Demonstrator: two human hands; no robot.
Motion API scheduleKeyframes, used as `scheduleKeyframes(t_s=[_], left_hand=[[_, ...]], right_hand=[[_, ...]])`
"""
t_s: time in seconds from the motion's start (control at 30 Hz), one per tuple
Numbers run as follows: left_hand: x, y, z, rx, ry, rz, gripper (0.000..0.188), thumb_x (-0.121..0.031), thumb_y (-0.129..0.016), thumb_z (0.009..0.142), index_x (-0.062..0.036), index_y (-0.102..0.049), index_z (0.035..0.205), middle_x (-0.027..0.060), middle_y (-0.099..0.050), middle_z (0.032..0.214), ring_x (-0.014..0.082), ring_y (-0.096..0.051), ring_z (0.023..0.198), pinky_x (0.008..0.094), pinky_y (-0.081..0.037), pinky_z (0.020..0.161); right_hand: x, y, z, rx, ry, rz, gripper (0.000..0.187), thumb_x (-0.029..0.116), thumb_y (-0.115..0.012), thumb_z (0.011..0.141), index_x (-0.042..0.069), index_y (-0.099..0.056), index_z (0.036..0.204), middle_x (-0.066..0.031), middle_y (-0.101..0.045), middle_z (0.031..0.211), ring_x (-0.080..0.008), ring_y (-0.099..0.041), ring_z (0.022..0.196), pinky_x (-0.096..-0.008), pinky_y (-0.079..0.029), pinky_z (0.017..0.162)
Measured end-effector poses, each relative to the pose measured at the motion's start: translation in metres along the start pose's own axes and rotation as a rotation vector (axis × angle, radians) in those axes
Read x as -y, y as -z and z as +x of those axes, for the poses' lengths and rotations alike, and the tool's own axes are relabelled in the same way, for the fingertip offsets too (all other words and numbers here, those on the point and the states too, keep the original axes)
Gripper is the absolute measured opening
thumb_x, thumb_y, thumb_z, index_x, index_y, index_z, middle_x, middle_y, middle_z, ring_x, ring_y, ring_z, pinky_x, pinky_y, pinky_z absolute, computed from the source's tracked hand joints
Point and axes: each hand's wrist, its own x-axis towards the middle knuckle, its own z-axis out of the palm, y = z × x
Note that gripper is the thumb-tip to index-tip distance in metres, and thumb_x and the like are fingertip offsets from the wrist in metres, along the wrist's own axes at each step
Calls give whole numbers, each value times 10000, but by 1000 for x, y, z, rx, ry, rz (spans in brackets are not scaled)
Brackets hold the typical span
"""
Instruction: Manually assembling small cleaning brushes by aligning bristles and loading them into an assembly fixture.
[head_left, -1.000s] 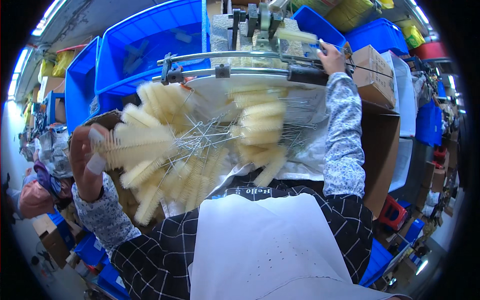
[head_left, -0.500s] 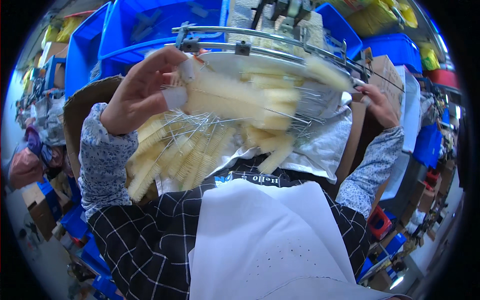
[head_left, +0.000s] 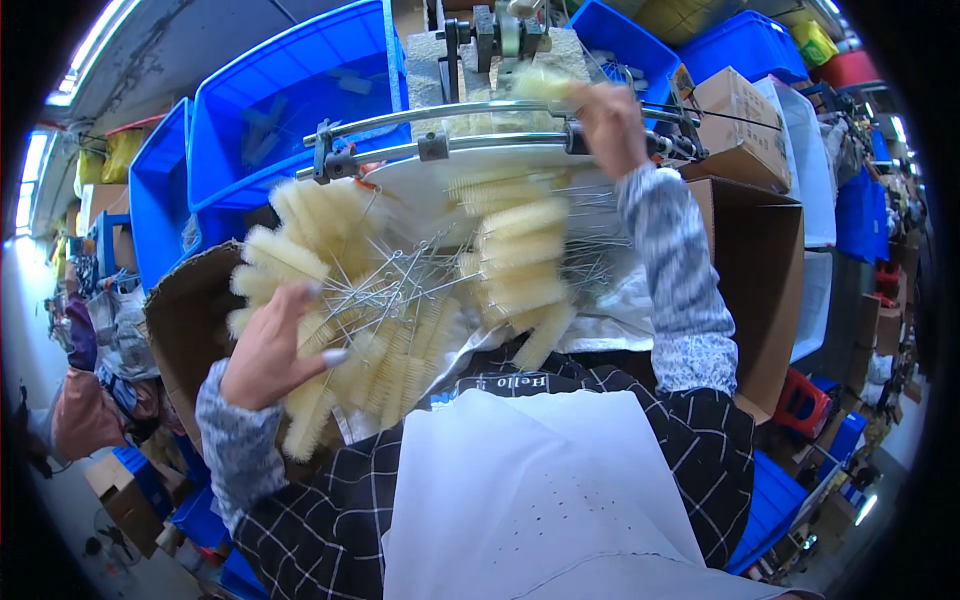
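Note:
My left hand (head_left: 272, 352), with white tape on the thumb and a fingertip, is open over the left pile of cream bottle brushes (head_left: 300, 252). Its thumb and fingers are apart and nothing is held. My right hand (head_left: 612, 125) reaches past the metal rails, closed on one bottle brush (head_left: 545, 84), which is motion-blurred and points toward the clamp mechanism (head_left: 497, 38). A second stack of bottle brushes (head_left: 522, 250) lies in the middle, its wire handles pointing right. The left pile's looped wire handles (head_left: 395, 285) cross over one another between the two groups.
Two chrome rails (head_left: 480, 144) span the far side of the work surface. Blue bins (head_left: 300, 95) stand at the far left, another blue bin (head_left: 625, 50) at the far right. Cardboard boxes (head_left: 745, 125) flank the right, and an open carton (head_left: 195, 310) the left.
My left hand has let go of a brush and moved nearer, over the left pile. My right hand has swung left and away from me, carrying its brush toward the clamp mechanism.

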Motion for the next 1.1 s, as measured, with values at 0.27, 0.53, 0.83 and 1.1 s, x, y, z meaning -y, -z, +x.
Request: scheduleKeyframes(t_s=[0.27, 0.53, 0.83, 1.1], left_hand=[[22, -32, -59, 202, 523, -38, 624, -136, -636, 607, -76, -312, 1137, 205, -520, 951, 376, -537, 802, 410, -442, 684], [5, 19, -50, -62, 350, -301, 435, -21, -595, 629, -54, -415, 1025, 157, -472, 909, 315, -503, 854, 324, -409, 771], [2, 51, -57, -658, -31, -653, 496, -329, -712, 627, -41, -421, 907, 84, -422, 850, 107, -395, 705, 209, -339, 591], [-5, 45, -32, -777, -32, -829, 529, -409, -656, 671, -42, -379, 933, 76, -419, 844, 103, -392, 687, 207, -338, 576]], right_hand=[[-39, -23, 27, 111, -245, -316, 267, 212, -506, 762, 287, -563, 1012, -10, -561, 870, -207, -469, 898, -375, -328, 779], [-44, -28, 27, 131, -225, -248, 289, 204, -500, 762, 280, -554, 1036, -7, -563, 890, -212, -471, 918, -373, -331, 789], [-64, -48, 49, 187, -86, -269, 466, 31, -417, 756, 279, -496, 1143, -1, -479, 1146, -165, -347, 1138, -399, -192, 957], [-77, -16, 26, 69, -242, -516, 510, 316, -571, 735, 144, -425, 1192, -53, -448, 1097, -223, -352, 1084, -427, -249, 879]])
